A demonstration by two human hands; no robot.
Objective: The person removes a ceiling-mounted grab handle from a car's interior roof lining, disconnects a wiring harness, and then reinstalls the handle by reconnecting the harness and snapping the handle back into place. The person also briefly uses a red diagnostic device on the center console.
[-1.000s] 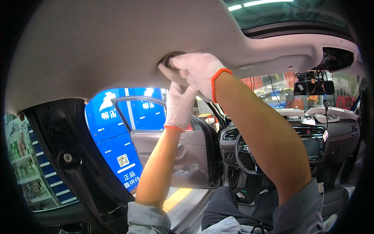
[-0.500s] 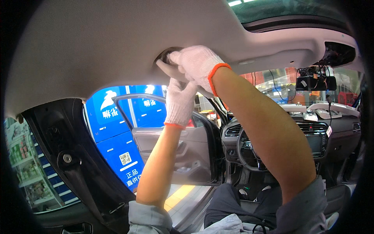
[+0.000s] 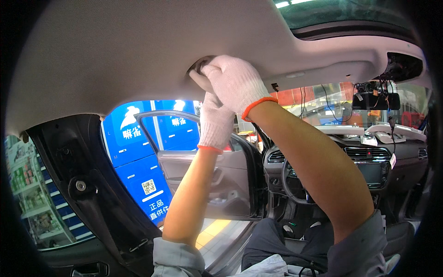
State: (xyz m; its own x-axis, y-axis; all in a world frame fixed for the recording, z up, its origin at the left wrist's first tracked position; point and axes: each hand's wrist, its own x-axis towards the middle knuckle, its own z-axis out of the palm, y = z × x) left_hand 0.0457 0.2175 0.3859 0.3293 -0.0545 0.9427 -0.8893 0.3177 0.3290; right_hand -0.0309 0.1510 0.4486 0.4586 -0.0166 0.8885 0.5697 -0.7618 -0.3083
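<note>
A light grey grab handle (image 3: 201, 82) hangs at a dark recess (image 3: 197, 65) in the car's roof lining. My right hand (image 3: 236, 82), in a white knit glove with an orange cuff, is closed over the handle, its fingertips at the recess. Just below is my left hand (image 3: 216, 121), gloved alike, reaching up and gripping the handle from underneath. The right hand covers most of the left fingers and much of the handle.
The roof lining (image 3: 115, 51) spreads overhead, with a sunroof opening (image 3: 350, 27) at upper right. A bare black door pillar (image 3: 78, 171) stands left. Beyond are an open front door (image 3: 226, 184), the steering wheel (image 3: 288, 184) and a mirror with hanging wires (image 3: 376, 100).
My right hand has turned and shifted slightly, its wrist moving right and down, covering more of my left hand. The view has moved a little; both hands stay at the handle.
</note>
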